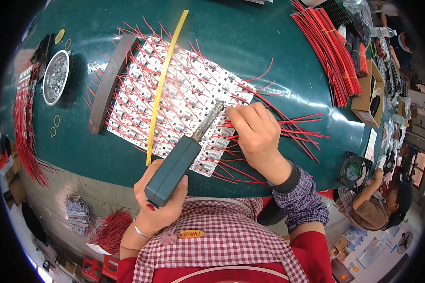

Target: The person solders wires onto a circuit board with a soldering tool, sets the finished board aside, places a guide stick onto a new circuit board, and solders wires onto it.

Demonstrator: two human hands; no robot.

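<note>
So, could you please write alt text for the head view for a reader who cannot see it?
The left hand holds a teal soldering iron with its tip on a white circuit board panel, while the right hand presses red wires onto it. The panel lies on a green table, a yellow strip across it.

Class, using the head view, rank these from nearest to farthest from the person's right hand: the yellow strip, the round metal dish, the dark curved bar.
From the right hand:
1. Yellow strip, lying across the panel, to the hand's left.
2. Dark curved bar, at the panel's left edge.
3. Round metal dish, far left of the table.
</note>
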